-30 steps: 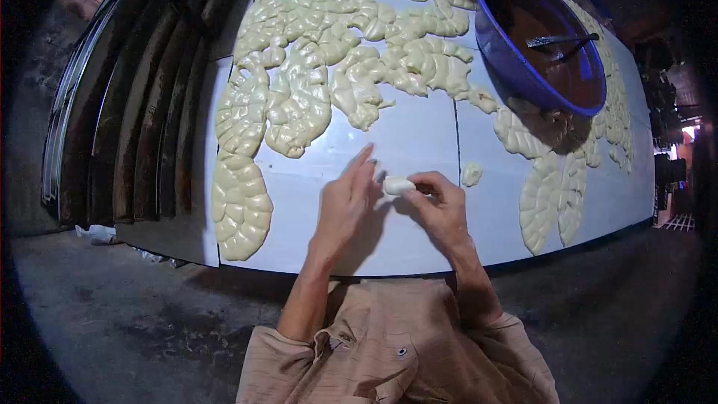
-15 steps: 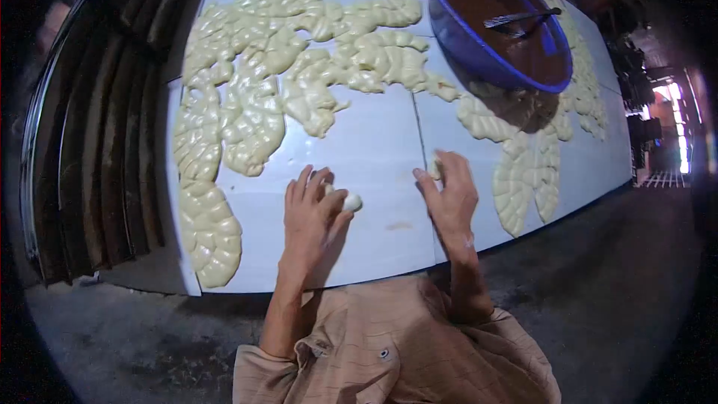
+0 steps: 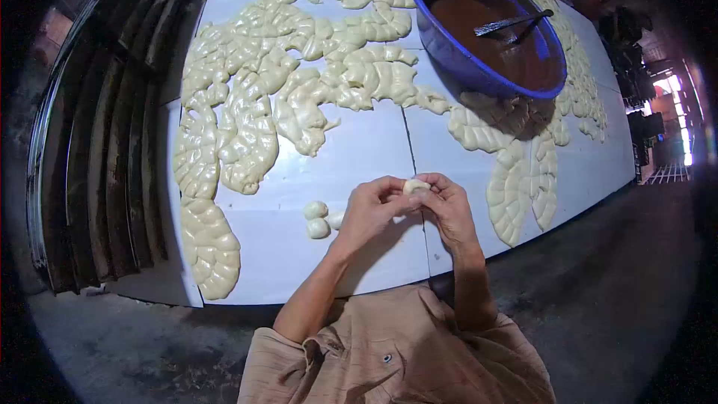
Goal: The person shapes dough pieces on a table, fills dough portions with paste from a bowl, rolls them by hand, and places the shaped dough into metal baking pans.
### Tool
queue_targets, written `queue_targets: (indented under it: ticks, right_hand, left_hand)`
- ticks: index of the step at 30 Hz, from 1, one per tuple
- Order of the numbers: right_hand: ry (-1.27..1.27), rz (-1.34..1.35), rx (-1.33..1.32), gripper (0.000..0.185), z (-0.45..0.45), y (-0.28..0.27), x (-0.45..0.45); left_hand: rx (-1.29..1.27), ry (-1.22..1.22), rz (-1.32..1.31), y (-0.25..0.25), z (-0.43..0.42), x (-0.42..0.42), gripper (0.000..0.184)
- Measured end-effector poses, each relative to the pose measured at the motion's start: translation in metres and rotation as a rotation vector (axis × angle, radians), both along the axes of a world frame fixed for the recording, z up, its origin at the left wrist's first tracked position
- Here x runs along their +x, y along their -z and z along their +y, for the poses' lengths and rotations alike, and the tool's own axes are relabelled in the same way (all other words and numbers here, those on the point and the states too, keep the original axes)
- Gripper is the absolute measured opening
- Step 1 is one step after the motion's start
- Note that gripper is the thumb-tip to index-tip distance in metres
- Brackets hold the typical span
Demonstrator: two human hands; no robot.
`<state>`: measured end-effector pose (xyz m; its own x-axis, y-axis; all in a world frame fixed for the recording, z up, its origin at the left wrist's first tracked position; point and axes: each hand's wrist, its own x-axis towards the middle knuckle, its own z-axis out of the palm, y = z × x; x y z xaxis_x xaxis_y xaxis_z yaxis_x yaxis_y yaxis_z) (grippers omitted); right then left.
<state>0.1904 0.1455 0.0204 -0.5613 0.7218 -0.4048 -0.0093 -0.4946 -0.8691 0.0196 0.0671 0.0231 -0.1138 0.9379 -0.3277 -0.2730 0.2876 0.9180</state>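
Both my hands meet over the white table [image 3: 359, 153], close to its front edge. My left hand [image 3: 374, 213] and my right hand [image 3: 449, 213] pinch one small pale dough piece [image 3: 416, 186] between their fingertips. Just left of my left hand, small round dough balls [image 3: 317, 219] lie together on the table, one of them partly behind the hand. Farther left, a flat mass of joined, glossy dough pieces [image 3: 250, 131] spreads toward the back.
A blue basin [image 3: 490, 78] of brown liquid, with a dark-handled utensil [image 3: 512, 23], stands at the back right. Scalloped dough sheets [image 3: 508, 194] lie in front of it. Dark metal trays [image 3: 101, 172] stand in a row left of the table.
My hands were apart half a second ago and are now together around a dough piece. My left hand has left the dough balls and moved right. The view has shifted.
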Motion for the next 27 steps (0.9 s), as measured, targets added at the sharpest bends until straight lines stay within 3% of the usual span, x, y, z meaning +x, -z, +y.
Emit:
queue_targets:
  ticks: [3, 7, 8, 11, 12, 13, 15, 16, 17, 20, 23, 24, 26, 27]
  right_hand:
    - [0.093, -0.027, 0.097, 0.026, 0.000, 0.002, 0.000]
    - [0.157, 0.002, 0.192, 0.019, -0.001, 0.006, -0.002]
    - [0.173, 0.004, 0.216, 0.018, 0.000, 0.012, 0.000]
    - [0.165, -0.154, 0.289, 0.020, 0.003, -0.003, -0.007]
    - [0.127, -0.214, 0.360, 0.023, 0.003, -0.010, -0.010]
    - [0.164, -0.145, 0.339, 0.027, 0.001, -0.020, -0.015]
    - [0.183, 0.241, 0.064, 0.026, -0.001, -0.031, -0.022]
    - [0.195, 0.357, -0.038, 0.025, -0.002, -0.039, -0.020]
    - [0.202, 0.474, -0.145, 0.023, 0.000, -0.048, -0.020]
    - [0.140, 0.523, -0.162, 0.017, 0.027, -0.063, -0.012]
    - [0.035, 0.481, -0.116, 0.017, 0.077, -0.081, -0.001]
    - [0.137, 0.347, 0.208, 0.014, 0.105, -0.073, -0.001]
    - [0.222, 0.175, 0.374, 0.017, 0.161, -0.102, -0.001]
    - [0.230, 0.029, 0.606, 0.018, 0.196, -0.102, 0.001]
  left_hand:
    - [0.017, -0.069, 0.070, 0.003, -0.002, -0.002, 0.028]
    - [-0.055, -0.098, -0.028, 0.012, -0.007, -0.001, 0.030]
    - [0.002, -0.106, -0.112, 0.014, -0.005, 0.001, 0.042]
    - [0.259, -0.398, 0.443, 0.002, 0.012, 0.020, 0.054]
    - [0.380, -0.447, 0.434, 0.004, 0.021, 0.022, 0.061]
    - [0.425, -0.415, 0.380, -0.002, 0.028, 0.026, 0.063]
    - [0.507, -0.351, 0.279, -0.019, 0.035, 0.039, 0.066]
    - [0.557, -0.276, 0.160, -0.010, 0.040, 0.049, 0.095]
    - [0.590, -0.345, 0.100, -0.006, 0.047, 0.059, 0.096]
    - [0.644, -0.489, -0.110, 0.001, 0.074, 0.085, 0.105]
    - [0.608, -0.331, -0.231, 0.000, 0.090, 0.087, 0.096]
    - [0.470, -0.278, -0.232, 0.001, 0.089, 0.088, 0.089]
    - [0.266, -0.176, -0.174, -0.004, 0.083, 0.082, 0.069]
    - [0.199, -0.129, -0.118, -0.011, 0.078, 0.072, 0.056]
